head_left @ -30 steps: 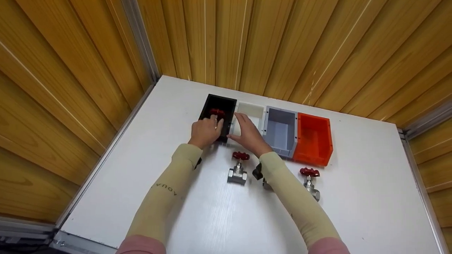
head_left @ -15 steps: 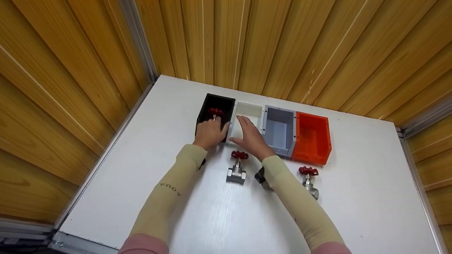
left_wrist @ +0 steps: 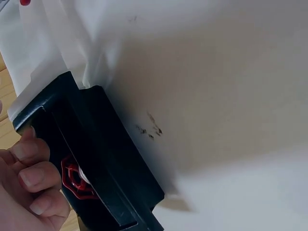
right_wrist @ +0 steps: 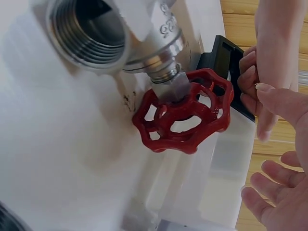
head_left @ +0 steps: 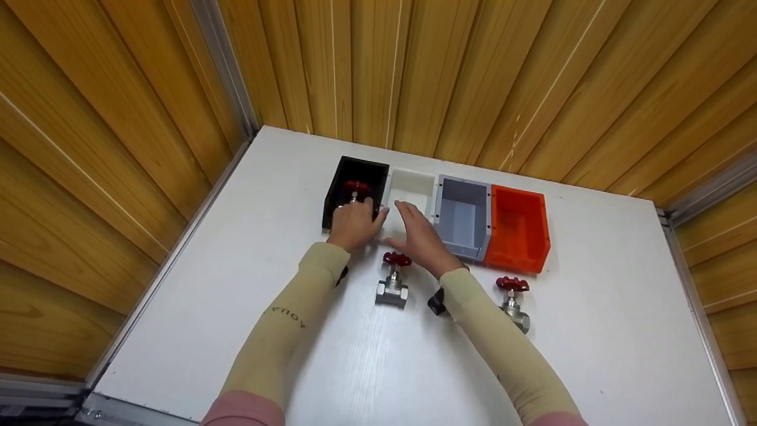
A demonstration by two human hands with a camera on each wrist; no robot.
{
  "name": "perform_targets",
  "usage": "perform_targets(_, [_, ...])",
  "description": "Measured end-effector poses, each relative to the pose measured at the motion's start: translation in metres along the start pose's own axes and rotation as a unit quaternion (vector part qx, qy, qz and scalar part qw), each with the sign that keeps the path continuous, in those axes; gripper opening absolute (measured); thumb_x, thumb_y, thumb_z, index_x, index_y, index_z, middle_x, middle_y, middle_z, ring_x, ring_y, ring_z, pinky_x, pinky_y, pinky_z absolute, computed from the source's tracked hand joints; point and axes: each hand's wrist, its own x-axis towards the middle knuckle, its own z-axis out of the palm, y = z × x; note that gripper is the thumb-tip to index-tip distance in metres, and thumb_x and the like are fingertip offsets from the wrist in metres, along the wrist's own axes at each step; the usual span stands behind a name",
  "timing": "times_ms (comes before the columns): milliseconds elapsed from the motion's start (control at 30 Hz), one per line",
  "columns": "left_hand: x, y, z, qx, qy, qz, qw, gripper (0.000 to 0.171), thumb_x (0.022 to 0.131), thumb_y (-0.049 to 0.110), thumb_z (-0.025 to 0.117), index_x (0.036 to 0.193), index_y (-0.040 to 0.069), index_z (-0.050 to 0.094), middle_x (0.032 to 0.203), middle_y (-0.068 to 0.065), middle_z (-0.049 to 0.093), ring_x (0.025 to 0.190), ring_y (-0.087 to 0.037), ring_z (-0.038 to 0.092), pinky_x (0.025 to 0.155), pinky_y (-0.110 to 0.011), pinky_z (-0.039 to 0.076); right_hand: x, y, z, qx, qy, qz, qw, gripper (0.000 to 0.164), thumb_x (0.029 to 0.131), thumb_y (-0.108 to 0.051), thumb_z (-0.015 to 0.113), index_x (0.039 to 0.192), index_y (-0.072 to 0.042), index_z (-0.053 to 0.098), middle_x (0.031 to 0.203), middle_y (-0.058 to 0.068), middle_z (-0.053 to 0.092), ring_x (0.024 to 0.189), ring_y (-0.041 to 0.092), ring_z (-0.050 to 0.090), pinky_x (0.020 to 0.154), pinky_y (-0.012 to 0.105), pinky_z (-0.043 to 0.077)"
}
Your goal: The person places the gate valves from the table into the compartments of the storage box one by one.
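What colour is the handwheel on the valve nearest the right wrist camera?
Red. The handwheel shows best in the right wrist view.

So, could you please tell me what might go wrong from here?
1. The left hand is close to the red-wheeled valve in the black bin, so pulling back might jostle it.
2. Another valve stands upright before the white bin, near the right hand, which could knock it over.
3. The right sleeve appears beside the right-hand valve and might brush it.
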Motion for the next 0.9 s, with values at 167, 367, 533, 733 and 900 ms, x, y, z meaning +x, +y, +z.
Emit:
perform_targets(167, [0.001,0.002,0.001,-0.003,0.009,0.002,0.9999,0.056,0.096,0.057,0.044,0.093,0.005,0.067,0.070,-0.013,0.066,0.064,-0.030,0.066,0.055,-0.044,0.052,-0.005,0.003,0.002,0.001,0.004,-0.002,1.000,0.084,0.084,-0.032,0.076,0.150,-0.007,0.030,0.151,0.013,0.037,0.139,0.031,0.038,0.112,0.047,0.034])
perform_targets(367, [0.001,0.004,0.002,-0.004,0.011,0.000,0.9999,0.055,0.095,0.055,0.046,0.094,0.005,0.068,0.075,-0.014,0.068,0.066,-0.031,0.066,0.057,-0.045,0.052,-0.012,0.004,0.003,-0.005,0.007,-0.005,1.000,0.084,0.083,-0.032,0.076,0.149,-0.006,0.031,0.150,0.014,0.039,0.138,0.032,0.040,0.113,0.045,0.034])
perform_targets(533, [0.001,0.006,0.004,0.000,0.014,-0.003,0.9999,0.056,0.095,0.055,0.047,0.095,0.004,0.069,0.079,-0.016,0.070,0.069,-0.033,0.067,0.059,-0.047,0.052,-0.017,0.002,0.002,-0.005,-0.007,0.008,1.000,0.087,0.082,-0.032,0.077,0.150,-0.008,0.029,0.151,0.014,0.038,0.139,0.032,0.039,0.113,0.046,0.034])
perform_targets(733, [0.002,0.006,0.006,0.006,0.012,-0.010,0.9999,0.055,0.095,0.055,0.048,0.091,0.003,0.069,0.077,-0.015,0.069,0.066,-0.032,0.066,0.059,-0.047,0.052,-0.028,0.000,0.002,-0.001,-0.028,0.017,0.999,0.088,0.083,-0.037,0.075,0.152,-0.012,0.027,0.153,0.012,0.035,0.140,0.030,0.037,0.113,0.047,0.033])
perform_targets(900, [0.002,0.008,0.006,0.002,0.007,-0.014,0.9999,0.055,0.094,0.054,0.050,0.090,0.003,0.068,0.076,-0.015,0.068,0.066,-0.032,0.066,0.060,-0.046,0.052,-0.036,0.000,0.002,-0.008,-0.041,0.025,0.999,0.089,0.084,-0.039,0.074,0.153,-0.015,0.025,0.155,0.010,0.033,0.142,0.030,0.034,0.115,0.047,0.031])
